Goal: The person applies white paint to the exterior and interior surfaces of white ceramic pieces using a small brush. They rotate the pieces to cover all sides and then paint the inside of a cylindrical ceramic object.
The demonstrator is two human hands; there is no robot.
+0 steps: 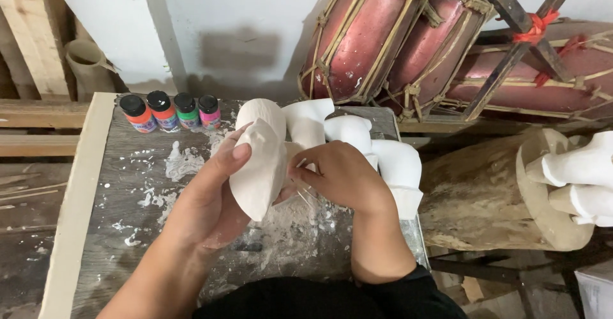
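A dusty grey worktable (128,185) bears four paint bottles (169,111) at its far edge; the left hand (211,194) grasps a white carved piece (258,166) above the table's middle; the right hand (341,175) pinches its right edge.

Left hand (207,194) cups white carving (258,166) | right hand (338,177) presses its edge | dusty bench (128,229) beneath | four paint bottles (169,111) behind | red drums (396,38) against wall

A craft workshop: dust-caked tabletop (128,185), paint bottles (169,111) (four, far edge), white unpainted carvings (584,178), a log (476,197), red drums (383,35).
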